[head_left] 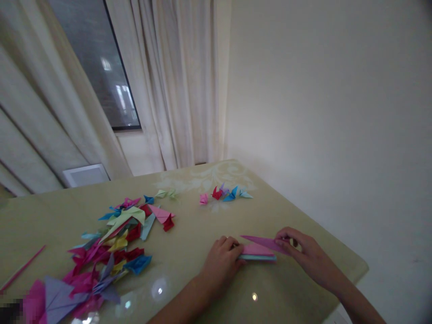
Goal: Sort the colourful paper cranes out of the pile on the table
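Observation:
My left hand (221,259) rests on the table with its fingers closed on the left end of a stack of coloured paper (258,251). Pink shows on top of this stack and light blue beneath. Just above the stack's right part, my right hand (300,252) pinches a folded magenta sheet of paper (261,241) between thumb and fingers. That sheet narrows to a point towards the left. Its exact folds are too small to make out.
A heap of folded paper cranes (118,243) in many colours spreads over the left of the table (189,252). Several small cranes (231,193) stand farther back. A thin pink stick (25,267) lies at far left. The wall (320,112) borders the table's right edge.

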Tool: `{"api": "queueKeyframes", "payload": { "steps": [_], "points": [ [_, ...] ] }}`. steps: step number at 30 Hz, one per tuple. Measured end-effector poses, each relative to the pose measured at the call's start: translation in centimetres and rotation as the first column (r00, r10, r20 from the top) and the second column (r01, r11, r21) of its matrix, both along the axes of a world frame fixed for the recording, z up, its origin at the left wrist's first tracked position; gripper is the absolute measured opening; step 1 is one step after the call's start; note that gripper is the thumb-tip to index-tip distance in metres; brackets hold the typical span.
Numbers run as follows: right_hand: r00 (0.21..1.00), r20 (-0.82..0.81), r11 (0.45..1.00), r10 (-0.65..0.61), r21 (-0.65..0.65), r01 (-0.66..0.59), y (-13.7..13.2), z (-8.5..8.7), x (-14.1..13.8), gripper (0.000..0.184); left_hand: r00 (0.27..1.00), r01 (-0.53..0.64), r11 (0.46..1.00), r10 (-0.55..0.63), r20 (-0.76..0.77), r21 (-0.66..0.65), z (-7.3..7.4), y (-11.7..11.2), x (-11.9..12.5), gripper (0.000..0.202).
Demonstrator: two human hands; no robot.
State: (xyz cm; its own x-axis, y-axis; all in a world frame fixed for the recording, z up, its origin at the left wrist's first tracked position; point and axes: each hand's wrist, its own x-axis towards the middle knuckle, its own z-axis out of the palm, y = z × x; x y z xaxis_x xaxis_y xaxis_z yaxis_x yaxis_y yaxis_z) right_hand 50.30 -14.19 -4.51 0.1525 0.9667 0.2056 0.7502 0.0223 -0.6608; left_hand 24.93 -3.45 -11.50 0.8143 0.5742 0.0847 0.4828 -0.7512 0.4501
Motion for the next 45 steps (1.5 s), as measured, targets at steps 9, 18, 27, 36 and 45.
{"api": "queueKeyframes", "payload": {
  "steps": [9,18,27,36,45],
  "points": [
    [0.985,-0.106,0.988,0.138,-0.062,-0.145,3.6,-0.4,-1.0,0.033,0.991,0.001,0.996,-0.012,0.130,0.086,-1.5,-0.4,-0.8,0.019],
    [0.980,-0.088,0.969,0.179,-0.157,-0.191,3.5,-2.9,-1.9,0.035,0.848,-0.515,0.843,0.528,-0.055,0.158,3.9,7.0,-10.9,0.034],
    [0.970,0.236,0.967,0.063,0.227,-0.118,7.2,-1.6,-6.6,0.025,0.884,-0.466,0.885,0.465,-0.048,-0.011,4.7,8.8,-14.6,0.024],
    [0.800,0.417,0.882,0.431,-0.007,-0.471,16.0,6.8,-18.6,0.016,0.850,-0.211,0.966,0.258,0.459,-0.152,7.4,7.6,-14.4,0.023],
    [0.818,0.372,0.868,0.439,0.061,-0.493,19.5,8.1,-20.4,0.012,0.788,-0.488,0.872,0.420,0.450,0.041,8.1,9.5,-18.5,0.032]
  ]
}}
